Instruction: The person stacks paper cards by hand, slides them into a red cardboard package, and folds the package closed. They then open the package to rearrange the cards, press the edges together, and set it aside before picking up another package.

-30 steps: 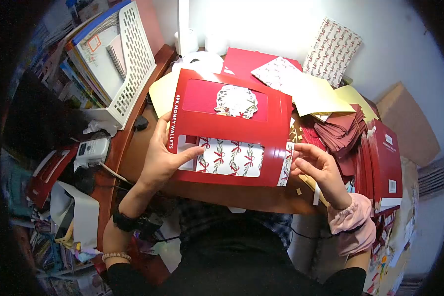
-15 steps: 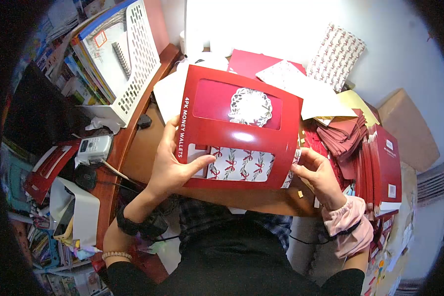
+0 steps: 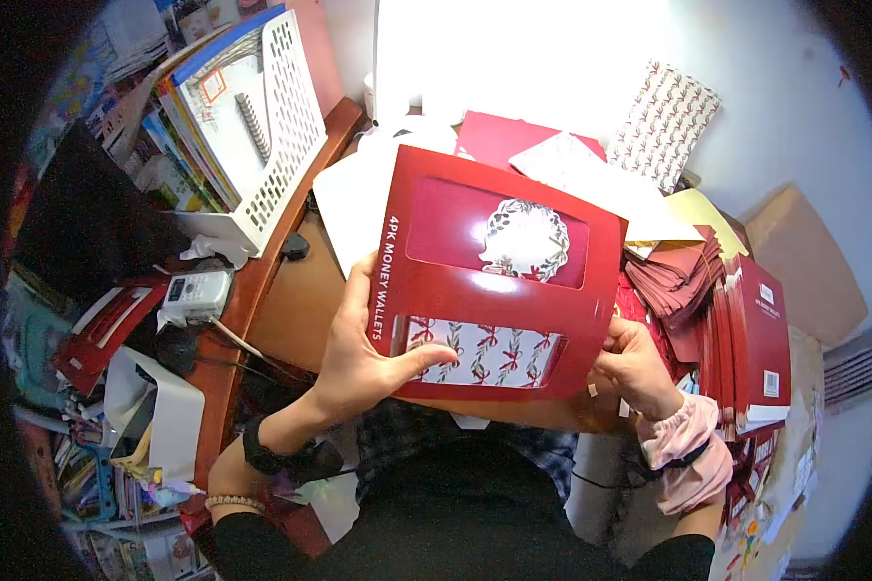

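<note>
A red "4PK MONEY WALLETS" sleeve [image 3: 504,298] is held up above the desk, tilted a little. Its upper window shows a dark red wallet with a white wreath [image 3: 525,240]. Behind the lower window lies a white wallet [image 3: 484,351] printed with red bows and green sprigs. My left hand [image 3: 358,358] grips the sleeve's left edge, thumb lying over the lower window and fingers behind. At the lower right edge, my right hand [image 3: 641,373] has its fingers pinched together against the sleeve's open side; the fingertips are partly hidden.
Stacked red sleeves [image 3: 746,339] stand on the right beside fanned dark red wallets [image 3: 683,281]. Behind are white papers [image 3: 630,198] and a leaf-patterned packet [image 3: 667,121]. On the left are a perforated white file holder [image 3: 286,126] and a white device [image 3: 196,295] with a cable.
The patterned wallet that stuck out at the sleeve's right side has slid inside, filling the lower window further left. The sleeve and both hands sit slightly lower and further right in view.
</note>
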A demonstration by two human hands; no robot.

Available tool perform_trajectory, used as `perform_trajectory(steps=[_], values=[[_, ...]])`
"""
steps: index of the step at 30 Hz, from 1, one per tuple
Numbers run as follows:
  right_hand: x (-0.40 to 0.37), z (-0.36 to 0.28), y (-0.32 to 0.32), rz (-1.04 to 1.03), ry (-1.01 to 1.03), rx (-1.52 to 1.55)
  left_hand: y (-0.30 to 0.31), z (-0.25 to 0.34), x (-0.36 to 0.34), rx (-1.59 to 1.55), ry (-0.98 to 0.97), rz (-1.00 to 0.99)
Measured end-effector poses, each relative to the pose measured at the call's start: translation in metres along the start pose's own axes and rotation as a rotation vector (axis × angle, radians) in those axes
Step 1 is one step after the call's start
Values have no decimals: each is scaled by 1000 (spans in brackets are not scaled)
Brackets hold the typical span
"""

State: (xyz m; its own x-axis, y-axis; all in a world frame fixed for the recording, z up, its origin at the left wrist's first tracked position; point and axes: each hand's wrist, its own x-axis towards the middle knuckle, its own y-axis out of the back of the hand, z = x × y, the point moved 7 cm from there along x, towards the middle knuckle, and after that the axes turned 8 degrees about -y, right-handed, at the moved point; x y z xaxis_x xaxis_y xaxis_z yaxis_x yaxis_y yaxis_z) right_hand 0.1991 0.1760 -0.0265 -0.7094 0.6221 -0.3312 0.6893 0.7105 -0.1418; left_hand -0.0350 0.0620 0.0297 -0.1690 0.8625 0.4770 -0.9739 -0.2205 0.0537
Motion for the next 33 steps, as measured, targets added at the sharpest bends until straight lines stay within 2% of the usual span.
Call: perform_trajectory(steps=[2, 11, 13, 24, 27, 29, 30, 33], values=[[-1, 3, -1, -42, -72, 10, -1, 2, -1, -14, 14, 6], [0, -2, -7, -217, -5, -117, -2, 5, -3, 8, -38, -19], [0, -1, -6, -207, -12, -144, -3, 3, -5, -79, 14, 3], [-2, -11, -17, -207, -33, -150, 0, 5, -6, -37, 11, -19], [-3, -14, -18, -237, 49, -128, 1, 5, -6, -49, 13, -15], [-6, 0, -13, -250, -69, -113, 3, 5, -7, -59, 4, -3], [-8, -2, -16, -287, 23, -104, 4, 6, -7, -17, -18, -21], [-13, 5, -13, -345, -13, -139, 3, 11, -9, 23, -41, -48]])
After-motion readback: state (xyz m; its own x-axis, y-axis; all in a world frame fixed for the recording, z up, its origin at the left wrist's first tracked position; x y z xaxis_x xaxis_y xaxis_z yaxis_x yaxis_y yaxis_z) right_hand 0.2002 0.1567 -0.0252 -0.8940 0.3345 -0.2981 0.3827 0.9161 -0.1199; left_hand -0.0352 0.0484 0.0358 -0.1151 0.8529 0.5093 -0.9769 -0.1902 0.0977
